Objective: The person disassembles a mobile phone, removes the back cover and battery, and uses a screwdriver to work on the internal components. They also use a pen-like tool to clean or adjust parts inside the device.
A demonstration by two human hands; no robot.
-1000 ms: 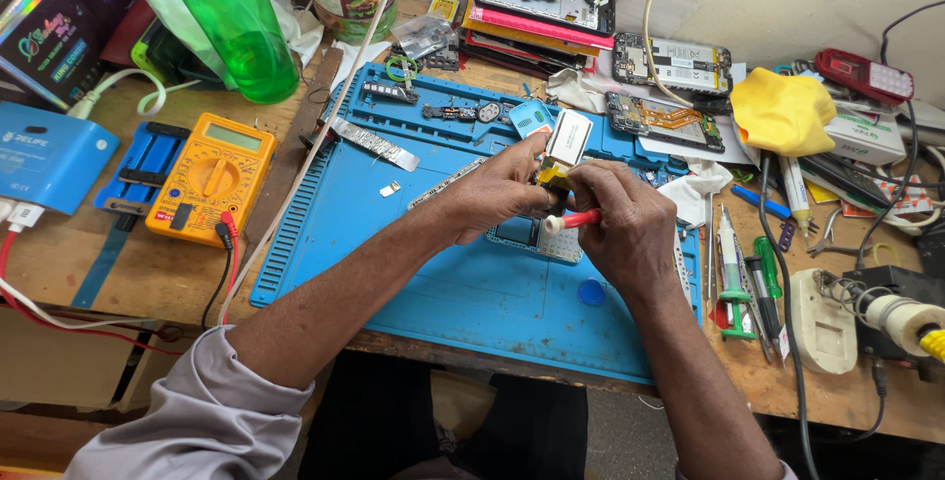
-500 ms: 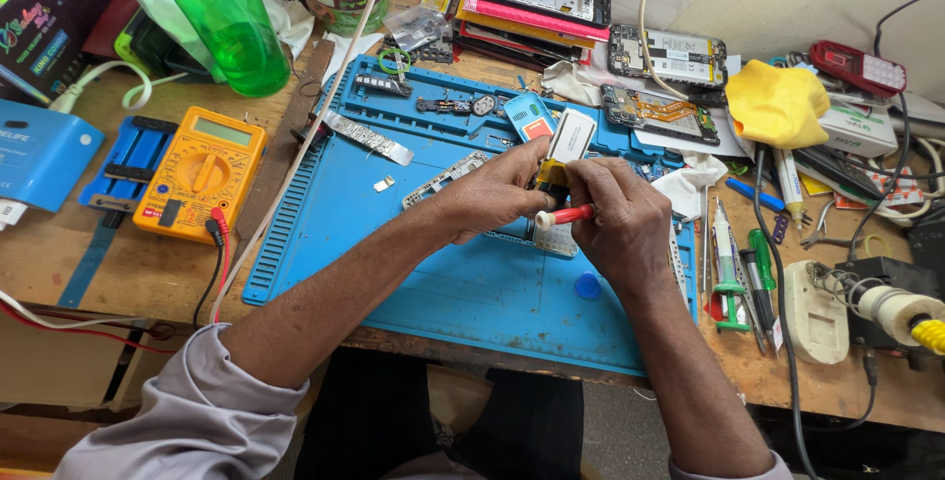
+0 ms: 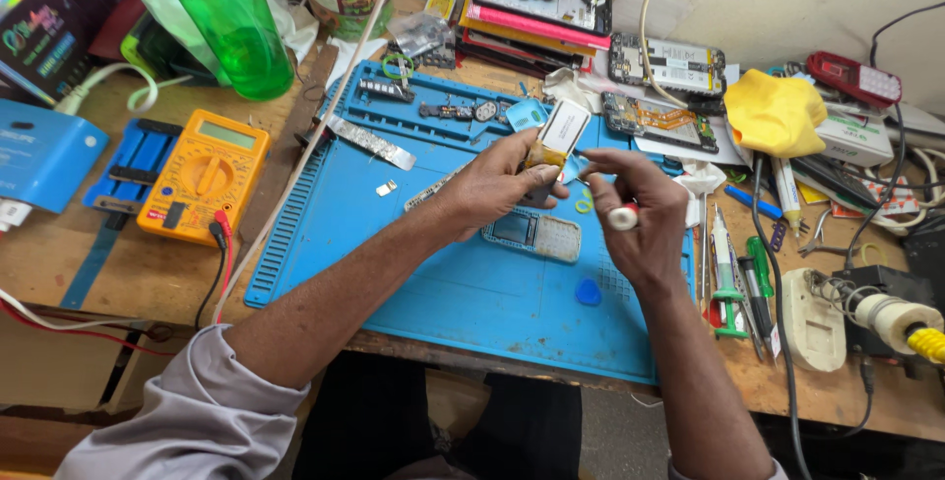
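A small phone circuit board (image 3: pixel 554 138), white-faced with a yellowish strip on its lower part, stands tilted above the blue repair mat (image 3: pixel 413 273), pinched at its lower end. A red-and-white-handled screwdriver (image 3: pixel 618 212) points at the board's right edge, above the mat's right half.

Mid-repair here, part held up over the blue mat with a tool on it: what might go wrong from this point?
1. The left hand pinches the small white-and-gold rectangular part in mid-air; a slip might drop it among the loose pieces on the blue silicone work mat.
2. The right hand works a red-and-white-handled tool against that part; too much force may damage it.
3. The grey phone keypad frame lies under both hands and could be knocked.
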